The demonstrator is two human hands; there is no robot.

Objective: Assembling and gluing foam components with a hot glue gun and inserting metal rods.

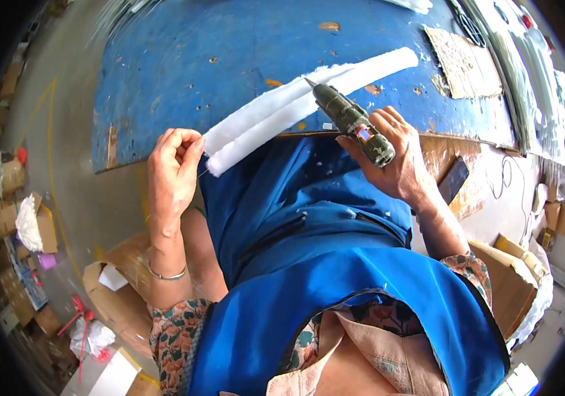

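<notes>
A long white padded strip [295, 105], folded lengthwise, lies slantwise on the blue worktable [183, 59], its near end at the table's front edge. My left hand [173, 168] pinches that near end between fingertips and thumb. My right hand [394, 155] grips a dark green glue gun [352, 122]. Its metal nozzle points up-left and touches the strip near its middle. I wear a blue apron [309, 264] over a flowered blouse.
A flat piece of brown cardboard [464, 63] lies on the table's far right beside pale plastic sheets [540, 86]. A dark phone [454, 179] rests at the right. Open cardboard boxes [114, 290] stand on the floor at left and right, with white stuffing [28, 224] further left.
</notes>
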